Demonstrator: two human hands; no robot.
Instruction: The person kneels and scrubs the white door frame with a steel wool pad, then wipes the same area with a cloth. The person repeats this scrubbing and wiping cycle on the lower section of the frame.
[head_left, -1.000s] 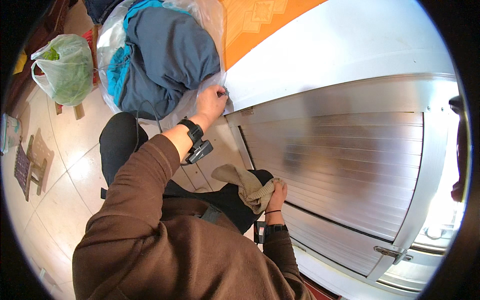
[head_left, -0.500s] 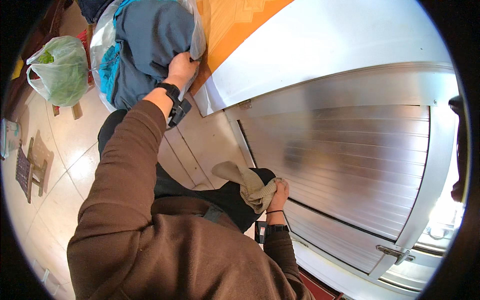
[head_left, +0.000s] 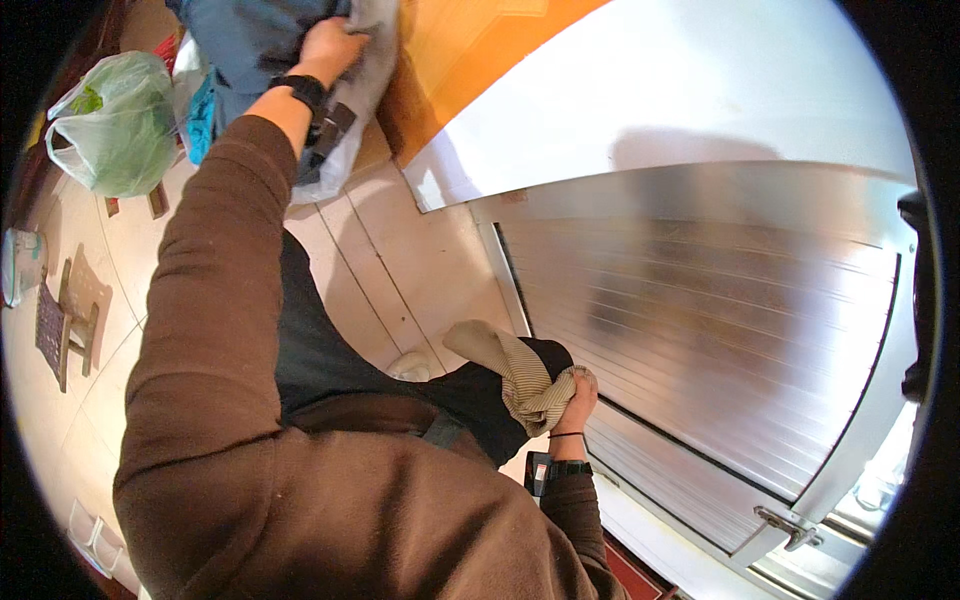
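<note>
At the upper left, my left hand (head_left: pixel 333 48) is closed at the rim of a translucent plastic bag (head_left: pixel 362 125), its fingertips partly hidden. Stuffed in that bag is a dark grey-blue garment (head_left: pixel 250 45), with a bright blue piece of cloth (head_left: pixel 203 115) showing at its side. Low and to the right, my right hand (head_left: pixel 577 402) grips a beige striped cloth (head_left: pixel 533 385), bunched and twisted, its loose end hanging leftward over my black-trousered leg. Both wrists carry black straps with small dark devices.
Left of the garment bag hangs a plastic bag of greens (head_left: pixel 115 130). A small stool (head_left: pixel 65 325) stands on the tiled floor (head_left: pixel 345 270). To the right are a ribbed metal door panel (head_left: pixel 720 330) with a latch (head_left: pixel 790 527), a white surface (head_left: pixel 700 90) and an orange-brown wooden surface (head_left: pixel 450 60).
My left hand has moved up and slightly left, and the bag with the garment has shifted the same way. My right hand still grips the striped cloth; the view has shifted slightly.
</note>
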